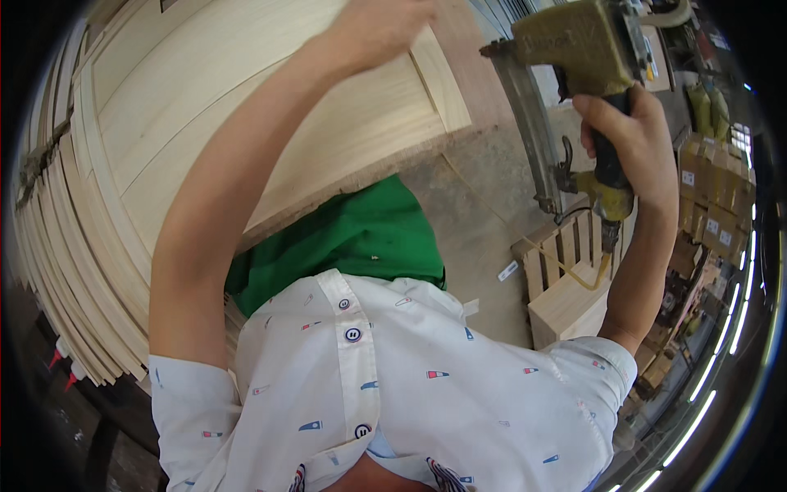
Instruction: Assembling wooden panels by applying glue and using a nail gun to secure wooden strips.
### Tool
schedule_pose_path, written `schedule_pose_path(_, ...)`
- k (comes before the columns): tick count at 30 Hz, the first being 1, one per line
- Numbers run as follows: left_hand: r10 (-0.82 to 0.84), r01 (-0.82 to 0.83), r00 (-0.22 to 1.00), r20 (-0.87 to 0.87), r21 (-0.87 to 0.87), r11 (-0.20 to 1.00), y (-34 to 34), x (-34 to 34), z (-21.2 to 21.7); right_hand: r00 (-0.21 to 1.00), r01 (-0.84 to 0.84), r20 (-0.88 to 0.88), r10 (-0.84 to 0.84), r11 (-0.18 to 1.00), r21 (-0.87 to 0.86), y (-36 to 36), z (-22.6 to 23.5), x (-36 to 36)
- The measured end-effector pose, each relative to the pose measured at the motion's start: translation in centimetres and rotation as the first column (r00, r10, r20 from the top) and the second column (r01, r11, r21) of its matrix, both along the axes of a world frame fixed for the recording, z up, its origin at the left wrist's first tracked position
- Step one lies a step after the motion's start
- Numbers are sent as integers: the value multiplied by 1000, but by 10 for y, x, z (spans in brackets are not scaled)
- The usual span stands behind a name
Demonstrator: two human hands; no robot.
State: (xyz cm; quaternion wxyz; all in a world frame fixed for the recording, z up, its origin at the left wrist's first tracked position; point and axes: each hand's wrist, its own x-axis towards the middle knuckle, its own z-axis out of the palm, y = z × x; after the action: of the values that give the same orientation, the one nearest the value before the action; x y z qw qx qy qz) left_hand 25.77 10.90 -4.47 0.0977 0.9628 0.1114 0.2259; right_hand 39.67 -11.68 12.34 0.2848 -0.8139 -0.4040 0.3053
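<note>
In my right hand is a worn, yellowish nail gun, held up at the right side of the workbench. My fingers wrap round its black grip, and its long magazine slants down beside the hand. An air hose joins the lower end of the grip. My left hand reaches over the pale wooden panel at the top edge of the view, where most of its fingers are cut off. A narrow wood strip lies along the panel's right end.
Long wooden strips are stacked at the left, with red-tipped bottles below them. A slatted wooden crate and a wooden box stand on the right. Cardboard boxes are piled farther right. The hose trails across the concrete floor.
</note>
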Motion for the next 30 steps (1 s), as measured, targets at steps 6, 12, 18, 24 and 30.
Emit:
schedule_pose_path(6, -159, 165, 974, 159, -26, 986, -78, -42, -10, 988, 102, -114, -103, 995, -7, -51, -19, -26)
schedule_pose_path(12, 107, -58, 985, 138, -321, 945, -148, -66, 3, 991, 107, -85, -107, 994, 2, -64, -25, -35)
schedule_pose_path(18, 206, -162, 957, 205, -214, 963, -152, -58, -5, 997, 64, -42, -63, 998, 19, -64, -27, -32)
schedule_pose_path(24, 215, -159, 949, 232, -241, 958, -150, -57, -8, 1000, 12, -14, -11, 999, 43, -63, -25, -34)
schedule_pose_path(30, 230, -163, 940, 252, -262, 951, -150, -55, -9, 1000, -8, -2, 8, 1000, 3, -58, -20, -38)
